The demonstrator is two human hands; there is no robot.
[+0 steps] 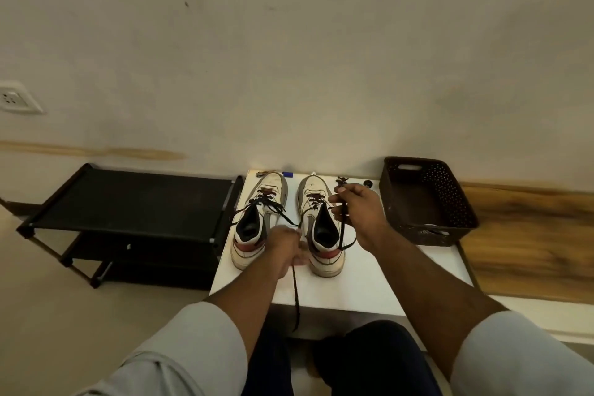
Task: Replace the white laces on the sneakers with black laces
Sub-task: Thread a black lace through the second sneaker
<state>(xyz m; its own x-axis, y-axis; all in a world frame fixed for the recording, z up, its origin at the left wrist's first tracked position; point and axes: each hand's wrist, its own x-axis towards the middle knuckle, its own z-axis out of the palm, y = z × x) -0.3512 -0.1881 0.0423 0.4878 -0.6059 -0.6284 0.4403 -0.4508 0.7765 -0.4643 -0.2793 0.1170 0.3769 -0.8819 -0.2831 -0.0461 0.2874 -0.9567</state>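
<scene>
Fingers of your left hand (287,246) pinch one end of the black lace (295,292), which dangles over the desk (379,283) edge; the left sneaker (257,219) and right sneaker (321,225) stand side by side, and your right hand (360,212) grips the other end.

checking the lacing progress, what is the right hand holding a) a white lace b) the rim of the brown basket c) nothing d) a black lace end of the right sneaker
d: the right hand pinches a black lace that runs from the right white sneaker.
</scene>
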